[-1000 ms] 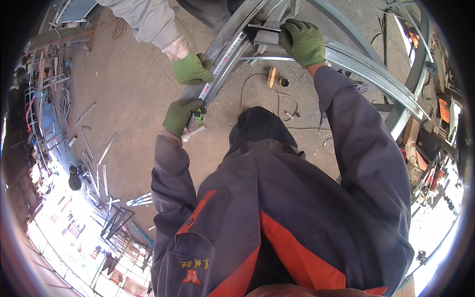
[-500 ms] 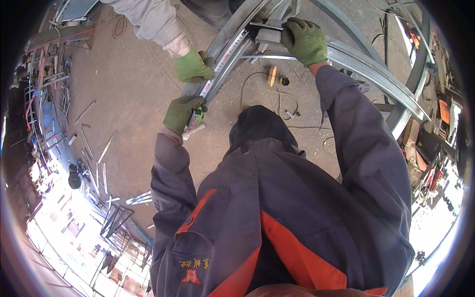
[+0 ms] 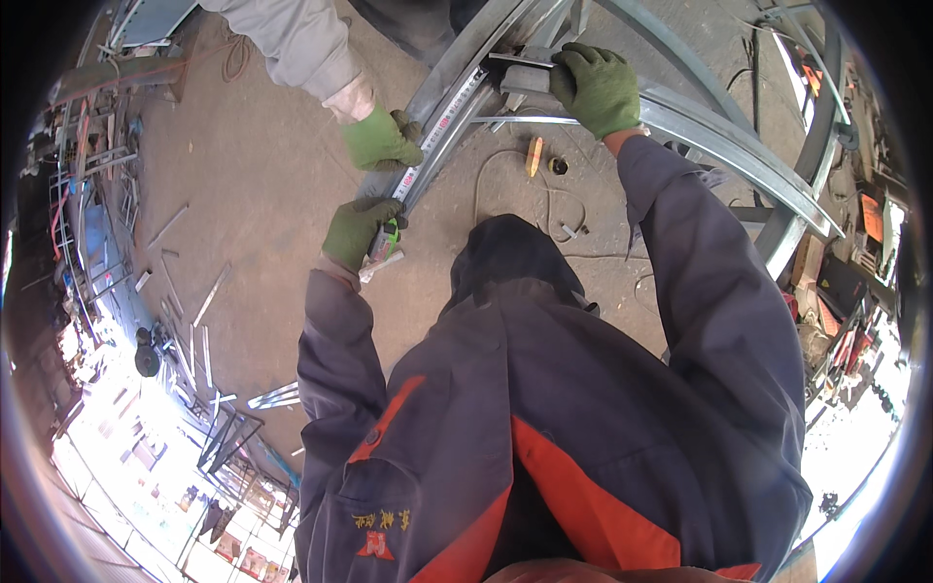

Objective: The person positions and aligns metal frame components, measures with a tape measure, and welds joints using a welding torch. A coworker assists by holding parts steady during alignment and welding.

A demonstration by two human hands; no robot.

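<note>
In a green work glove, my left hand [image 3: 356,233] is closed round a tape measure [image 3: 388,236] with a bright green case. Its white blade [image 3: 445,122] runs out along a long grey steel beam [image 3: 428,92] that slants up to the right. My right hand [image 3: 598,90], also gloved, is closed over the end of a short grey metal piece [image 3: 526,80] with a thin flat edge, beside the blade's far end; its exact kind I cannot tell. Between my hands, a co-worker's green-gloved hand [image 3: 381,139] presses on the beam and blade from the left.
Curved steel members [image 3: 739,151] reach away to the right. On the concrete floor lie a yellow tool [image 3: 535,155], a small dark round thing [image 3: 557,165] and a looping cable [image 3: 476,185]. Metal offcuts [image 3: 209,291] are scattered at the left. The co-worker's grey sleeve [image 3: 292,44] comes from the upper left.
</note>
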